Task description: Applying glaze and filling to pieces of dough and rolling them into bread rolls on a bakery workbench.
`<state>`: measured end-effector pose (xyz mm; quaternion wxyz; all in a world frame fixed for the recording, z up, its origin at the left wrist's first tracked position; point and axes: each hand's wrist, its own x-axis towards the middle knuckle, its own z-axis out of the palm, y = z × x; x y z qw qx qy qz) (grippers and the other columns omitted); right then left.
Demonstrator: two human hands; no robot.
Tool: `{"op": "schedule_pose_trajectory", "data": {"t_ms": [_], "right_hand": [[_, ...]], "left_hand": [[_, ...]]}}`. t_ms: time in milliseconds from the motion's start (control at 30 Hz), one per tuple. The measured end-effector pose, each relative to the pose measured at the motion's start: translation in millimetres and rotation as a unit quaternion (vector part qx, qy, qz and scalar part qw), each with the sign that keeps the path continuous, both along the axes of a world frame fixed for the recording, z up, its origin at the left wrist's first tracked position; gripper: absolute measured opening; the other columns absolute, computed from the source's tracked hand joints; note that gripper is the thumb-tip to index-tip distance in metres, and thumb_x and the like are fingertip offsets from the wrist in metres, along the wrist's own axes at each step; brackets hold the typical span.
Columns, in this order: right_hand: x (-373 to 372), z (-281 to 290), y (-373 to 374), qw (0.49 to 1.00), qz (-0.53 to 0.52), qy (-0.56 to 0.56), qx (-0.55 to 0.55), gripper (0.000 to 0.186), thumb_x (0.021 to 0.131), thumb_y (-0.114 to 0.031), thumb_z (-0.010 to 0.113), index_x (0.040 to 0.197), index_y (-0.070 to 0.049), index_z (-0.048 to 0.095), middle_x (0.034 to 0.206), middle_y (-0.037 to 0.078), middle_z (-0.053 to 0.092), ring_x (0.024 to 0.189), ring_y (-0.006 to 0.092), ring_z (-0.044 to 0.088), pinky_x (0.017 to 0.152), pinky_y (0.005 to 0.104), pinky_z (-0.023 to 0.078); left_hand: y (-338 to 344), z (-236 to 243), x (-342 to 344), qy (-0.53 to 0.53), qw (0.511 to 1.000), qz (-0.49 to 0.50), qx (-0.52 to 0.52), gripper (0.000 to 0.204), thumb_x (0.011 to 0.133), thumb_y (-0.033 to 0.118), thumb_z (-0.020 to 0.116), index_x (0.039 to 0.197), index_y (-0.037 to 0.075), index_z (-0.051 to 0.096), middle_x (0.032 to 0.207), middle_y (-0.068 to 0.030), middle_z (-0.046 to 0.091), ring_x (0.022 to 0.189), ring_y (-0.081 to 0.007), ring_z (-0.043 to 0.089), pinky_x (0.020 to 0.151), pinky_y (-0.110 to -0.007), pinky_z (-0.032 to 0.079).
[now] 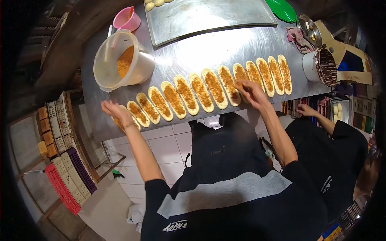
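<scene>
A row of long flat dough ovals [185,96], each topped with a brown crumbly filling, runs along the near side of the metal table. My left hand [117,112] hangs over the leftmost oval, its fingers apart and partly covering that piece. Further right, my right hand [253,95] is above an oval in the right half of the row. Its fingers reach leftward, loosely bent and apart, and I see nothing held in them. A large translucent bucket [140,64] with orange-brown crumbs [125,62] inside stands behind the left end of the row.
Beyond the row lies a large metal tray [209,18] with dough balls [155,4] at its corner. A pink container [127,19] stands back left. At right are a chocolate-smeared pot [317,66], a cloth [299,40] and a co-worker's hand [307,110]. Plastic crates [66,180] stand lower left.
</scene>
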<state>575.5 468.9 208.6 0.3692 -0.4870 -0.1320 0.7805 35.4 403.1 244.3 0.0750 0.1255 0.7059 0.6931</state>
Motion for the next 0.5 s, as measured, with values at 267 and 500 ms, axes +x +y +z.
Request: {"op": "schedule_pose_trajectory", "data": {"t_ms": [267, 500], "right_hand": [[61, -25, -16, 0.996, 0.053, -0.068, 0.015, 0.032, 0.102, -0.003, 0.045, 0.126, 0.011, 0.061, 0.12, 0.018, 0.065, 0.108, 0.0217, 0.07, 0.087, 0.0294, 0.056], [18, -53, -17, 0.876, 0.261, -0.322, 0.248, 0.027, 0.096, -0.006, 0.052, 0.107, 0.005, 0.074, 0.094, 0.013, 0.077, 0.084, 0.0186, 0.073, 0.079, 0.0309, 0.057]], "left_hand": [[-294, -202, 178, -0.039, 0.918, 0.053, -0.392, 0.048, 0.107, 0.033, 0.049, 0.125, -0.01, 0.06, 0.131, -0.0253, 0.063, 0.12, -0.0371, 0.062, 0.104, -0.042, 0.047], [-400, -296, 230, 0.042, 0.715, -0.271, -0.644, 0.04, 0.103, 0.035, 0.057, 0.121, 0.001, 0.068, 0.127, -0.0224, 0.067, 0.116, -0.0384, 0.064, 0.098, -0.045, 0.051]]}}
